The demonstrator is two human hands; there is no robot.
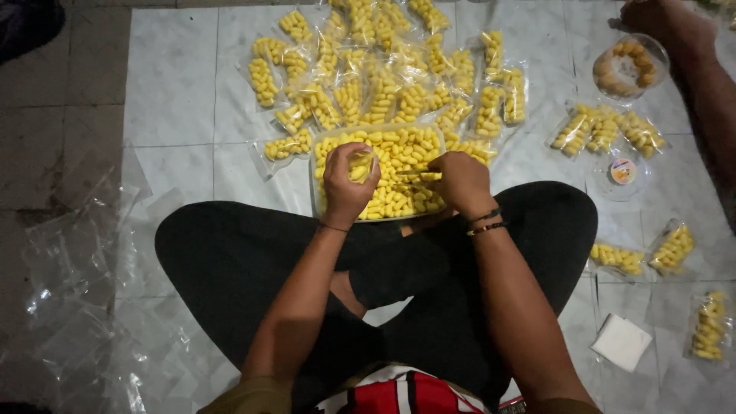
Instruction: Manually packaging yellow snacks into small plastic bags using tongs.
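I sit cross-legged on a tiled floor with a clear tray (316, 184) of small yellow snack pieces in front of my knees. My left hand (346, 182) is closed around a small clear bag partly filled with yellow pieces (360, 165), held over the tray. My right hand (458, 182) hovers over the tray's right side, fingers pinched on what looks like the bag's edge or some yellow pieces; I cannot tell which. Beyond the tray lies a heap of filled clear bags (383, 77).
Empty clear bags (84, 261) are piled at the left. More filled bags (606, 130) lie at the right, with a round clear tub of snacks (630, 67), a lid (622, 172) and a white napkin (621, 342). Another person's arm (690, 61) reaches in at top right.
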